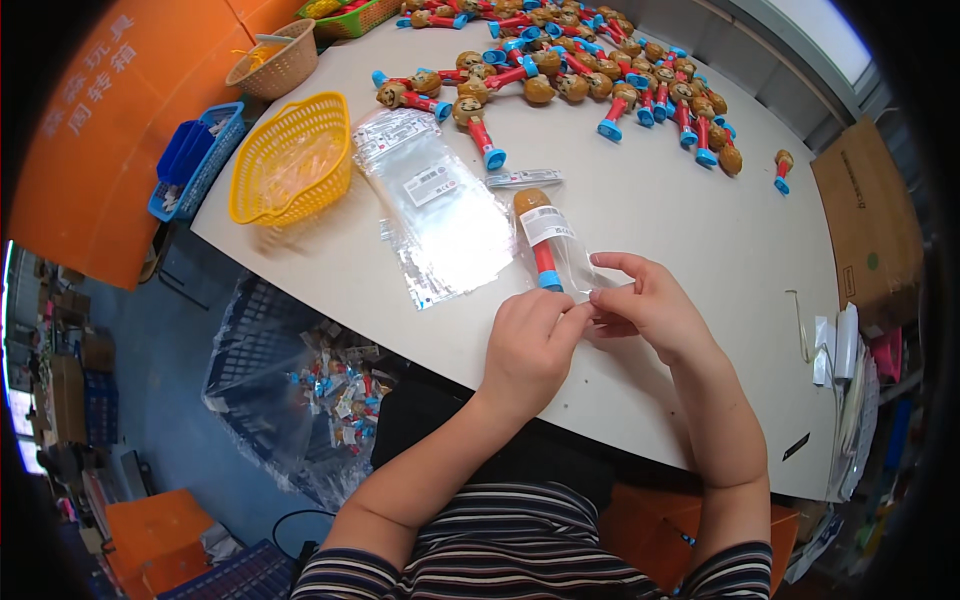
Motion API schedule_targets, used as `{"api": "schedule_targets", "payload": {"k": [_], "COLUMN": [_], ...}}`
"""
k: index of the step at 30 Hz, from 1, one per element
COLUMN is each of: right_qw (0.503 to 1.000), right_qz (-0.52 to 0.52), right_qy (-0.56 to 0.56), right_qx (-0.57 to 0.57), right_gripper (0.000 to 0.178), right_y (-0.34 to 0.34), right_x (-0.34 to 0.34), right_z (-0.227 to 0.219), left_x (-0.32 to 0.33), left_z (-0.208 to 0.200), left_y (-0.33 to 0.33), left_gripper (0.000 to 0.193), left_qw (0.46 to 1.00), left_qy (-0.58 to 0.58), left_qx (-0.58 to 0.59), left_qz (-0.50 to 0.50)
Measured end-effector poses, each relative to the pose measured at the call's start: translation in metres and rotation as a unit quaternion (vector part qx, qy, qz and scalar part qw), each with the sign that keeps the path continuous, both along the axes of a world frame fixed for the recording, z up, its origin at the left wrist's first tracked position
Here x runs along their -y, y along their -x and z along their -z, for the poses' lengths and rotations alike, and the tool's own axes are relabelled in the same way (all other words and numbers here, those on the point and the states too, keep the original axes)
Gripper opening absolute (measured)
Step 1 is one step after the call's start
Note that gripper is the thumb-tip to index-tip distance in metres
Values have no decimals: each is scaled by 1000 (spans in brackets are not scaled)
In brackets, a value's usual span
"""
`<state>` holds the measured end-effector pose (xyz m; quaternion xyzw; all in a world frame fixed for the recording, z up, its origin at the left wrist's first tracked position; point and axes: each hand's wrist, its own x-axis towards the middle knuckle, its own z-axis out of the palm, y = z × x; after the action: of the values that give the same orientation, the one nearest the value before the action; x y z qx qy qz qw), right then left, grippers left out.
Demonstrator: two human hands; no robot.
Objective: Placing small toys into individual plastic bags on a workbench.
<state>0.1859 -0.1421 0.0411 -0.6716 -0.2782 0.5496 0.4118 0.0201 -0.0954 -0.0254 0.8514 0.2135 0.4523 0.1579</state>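
Note:
A toy with a brown rounded head, red stem and blue base (pixel 545 250) lies inside a clear plastic bag (pixel 573 262) on the table before me. The bag carries a white printed label and a header strip at its far end. At its near edge, my left hand (pixel 530 345) has its fingers closed on the plastic beside the blue base. My right hand (pixel 645 305) pinches the same edge close by, thumb and fingertips nearly meeting the left ones. Left of the toy rests an overlapping stack of flat clear bags (pixel 440 225).
Many similar loose toys (pixel 570 75) cover the far table (pixel 720 230). A yellow basket (pixel 290 165) stands at the left edge, near a blue basket (pixel 200 165) and a tan one (pixel 275 60). Below, a plastic-lined blue crate (pixel 250 370) holds bagged toys. A cardboard box (pixel 868 225) is at right.

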Motion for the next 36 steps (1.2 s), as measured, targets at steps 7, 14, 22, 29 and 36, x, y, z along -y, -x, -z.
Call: {"api": "schedule_targets", "payload": {"k": [7, 14, 22, 29, 36], "right_qw": [1000, 997, 999, 999, 1000], "right_qz": [-7, 48, 6, 10, 6], "right_qy": [-13, -40, -51, -43, -26], "right_qx": [-11, 44, 18, 4, -16], "right_gripper": [50, 48, 45, 43, 41], "right_y": [0, -3, 2, 6, 3], "right_x": [0, -6, -3, 0, -1], "right_z": [3, 11, 17, 11, 11], "left_x": [5, -2, -9, -3, -4], "left_z": [9, 8, -6, 1, 4], "left_y": [-10, 8, 5, 1, -1], "left_gripper": [21, 19, 18, 21, 25], "left_qw": [999, 994, 990, 999, 995], "left_qy": [-32, 95, 130, 45, -97], "left_qx": [6, 32, 43, 6, -27], "left_qz": [-30, 37, 40, 12, 8]}}
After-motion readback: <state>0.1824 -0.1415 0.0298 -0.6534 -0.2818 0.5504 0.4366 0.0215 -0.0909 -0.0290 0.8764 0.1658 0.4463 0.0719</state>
